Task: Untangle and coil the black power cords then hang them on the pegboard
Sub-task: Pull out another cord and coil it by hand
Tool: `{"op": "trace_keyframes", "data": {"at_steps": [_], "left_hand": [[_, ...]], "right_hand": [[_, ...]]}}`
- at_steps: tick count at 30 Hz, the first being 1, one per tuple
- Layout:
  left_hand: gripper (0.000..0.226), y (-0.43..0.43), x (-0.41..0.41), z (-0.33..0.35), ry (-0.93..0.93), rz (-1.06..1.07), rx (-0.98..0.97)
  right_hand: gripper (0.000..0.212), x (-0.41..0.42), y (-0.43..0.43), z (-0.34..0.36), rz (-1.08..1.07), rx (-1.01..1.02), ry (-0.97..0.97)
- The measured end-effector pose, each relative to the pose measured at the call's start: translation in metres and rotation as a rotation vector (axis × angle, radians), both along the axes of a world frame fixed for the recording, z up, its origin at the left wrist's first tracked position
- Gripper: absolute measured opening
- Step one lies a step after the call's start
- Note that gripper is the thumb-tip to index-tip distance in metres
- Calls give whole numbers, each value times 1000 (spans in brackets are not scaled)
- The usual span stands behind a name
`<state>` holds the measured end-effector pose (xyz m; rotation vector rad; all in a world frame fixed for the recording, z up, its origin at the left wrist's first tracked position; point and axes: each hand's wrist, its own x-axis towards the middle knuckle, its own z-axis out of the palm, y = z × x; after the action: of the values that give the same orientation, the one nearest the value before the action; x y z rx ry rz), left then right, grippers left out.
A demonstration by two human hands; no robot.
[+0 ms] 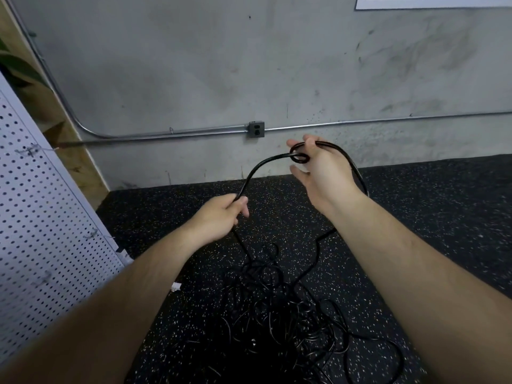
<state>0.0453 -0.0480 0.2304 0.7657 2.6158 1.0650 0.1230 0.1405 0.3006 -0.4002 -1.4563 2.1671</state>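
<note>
A black power cord (pixel 259 167) arches in the air between my two hands. My left hand (pixel 221 214) grips it low, fingers curled round the cord. My right hand (pixel 318 167) is raised higher and holds a small loop of the same cord between thumb and fingers, with another strand running down behind its wrist. From both hands the cord drops to a tangled pile of black cords (pixel 282 309) on the floor below. The white pegboard (pixel 41 217) leans at the left, with several metal hooks on it.
The floor is black speckled rubber matting (pixel 443 217). A grey concrete wall (pixel 249 65) stands ahead, with a metal conduit and an outlet box (pixel 256 129). A small white object (pixel 176 286) lies on the floor near the pegboard's foot.
</note>
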Motion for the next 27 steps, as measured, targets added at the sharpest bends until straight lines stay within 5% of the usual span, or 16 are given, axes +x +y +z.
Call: {"op": "trace_keyframes", "data": {"at_steps": [5,11,17,23,27], "left_hand": [[38,-27,-26,-12,9,51,-215],[48,-30,-31,-9,64,203,-195],[43,-8,-7,5,-24,130,196],[34,14,14,17,-143,-17,502],[28,10,15,16,-108,-172,433]], "right_hand": [[17,5,28,7,-96,-119,79],[22,7,28,6,-196,-91,75],[102,8,4,-15,351,165,-254],[27,1,-41,-32,443,307,-295],[25,-1,-35,-17,306,309,-188]]}}
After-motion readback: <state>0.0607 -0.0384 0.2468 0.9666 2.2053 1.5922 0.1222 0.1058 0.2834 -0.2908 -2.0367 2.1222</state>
